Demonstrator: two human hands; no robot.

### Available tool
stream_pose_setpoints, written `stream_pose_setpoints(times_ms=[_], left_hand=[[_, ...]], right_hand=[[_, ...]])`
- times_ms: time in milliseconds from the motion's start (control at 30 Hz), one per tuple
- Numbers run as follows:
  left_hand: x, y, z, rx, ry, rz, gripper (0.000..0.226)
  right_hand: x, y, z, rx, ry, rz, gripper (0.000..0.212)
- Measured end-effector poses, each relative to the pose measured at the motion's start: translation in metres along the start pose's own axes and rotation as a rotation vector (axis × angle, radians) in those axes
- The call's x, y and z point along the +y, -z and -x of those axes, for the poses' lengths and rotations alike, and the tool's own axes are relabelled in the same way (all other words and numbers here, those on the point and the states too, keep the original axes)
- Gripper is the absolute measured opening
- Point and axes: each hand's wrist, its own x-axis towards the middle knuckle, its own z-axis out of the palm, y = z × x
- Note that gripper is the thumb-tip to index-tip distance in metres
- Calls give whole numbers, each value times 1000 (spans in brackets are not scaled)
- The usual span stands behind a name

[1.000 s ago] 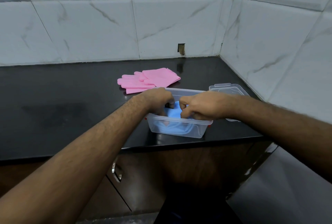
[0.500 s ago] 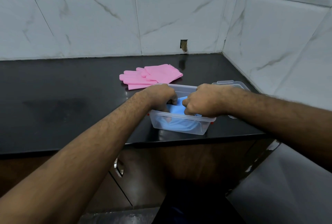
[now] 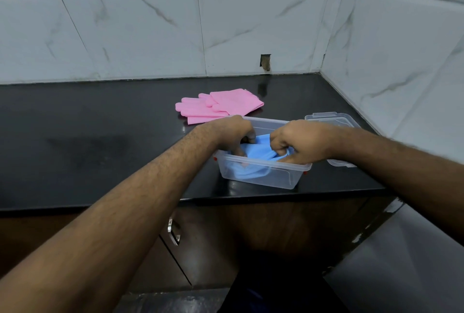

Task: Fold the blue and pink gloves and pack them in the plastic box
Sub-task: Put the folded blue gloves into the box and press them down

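Observation:
A clear plastic box (image 3: 283, 176) stands near the front edge of the black counter (image 3: 100, 142). Folded blue gloves (image 3: 256, 155) lie bunched inside it. My left hand (image 3: 232, 134) reaches into the box's left side, fingers curled down on the blue rubber. My right hand (image 3: 298, 143) grips the gloves' right part, a fold pinched between thumb and fingers. Pink gloves (image 3: 218, 105) lie flat on the counter just behind the box, fingers pointing left.
The box's clear lid (image 3: 331, 120) lies on the counter to the right of the box, partly behind my right wrist. Marble-tiled walls close the back and right sides. A cabinet with a metal handle (image 3: 173, 233) sits below the counter.
Both hands have stayed in the box, working the blue gloves. My right hand has shifted a little toward the box's right end, pulling the blue rubber with it.

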Motion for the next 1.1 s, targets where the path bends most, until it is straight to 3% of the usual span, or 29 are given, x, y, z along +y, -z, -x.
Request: stream_pose_setpoints(times_ms=[433, 567, 733, 933, 1100], left_hand=[[3, 3, 2, -37, -10, -25, 48], [2, 3, 3, -34, 4, -26, 48], [0, 4, 2, -50, -3, -5, 52], [0, 4, 1, -60, -8, 20, 54], [-4, 4, 0, -51, -11, 77, 54]], right_hand=[[-8, -2, 10, 117, 137, 375, 30], [-10, -4, 13, 180, 103, 396, 47], [-8, -2, 7, 25, -27, 71, 30], [2, -9, 4, 15, -105, -429, 24], [6, -10, 3, 25, -96, -529, 18]])
